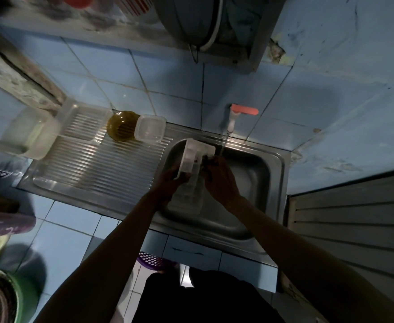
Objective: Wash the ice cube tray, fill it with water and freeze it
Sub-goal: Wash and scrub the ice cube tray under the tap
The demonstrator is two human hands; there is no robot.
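Mid-frame, your left hand (170, 180) gripped the ice cube tray (195, 157); your right hand (219, 178) seemingly pinched it beneath the tap (232, 117), over the sink (249, 173).

Home kitchen, indicated by: steel sink (256, 183) under the hands (221, 180), ribbed drainboard (107, 169) to their left, plastic tap (232, 117) beyond them, blue-tiled wall (168, 75) and bench (58, 231).

The one camera sits on the person's head and looks forward and steeply down, from close above, at the sink (256, 183) in the middle, with the tiled wall (168, 73) far behind and both arms reaching in from the near edge.
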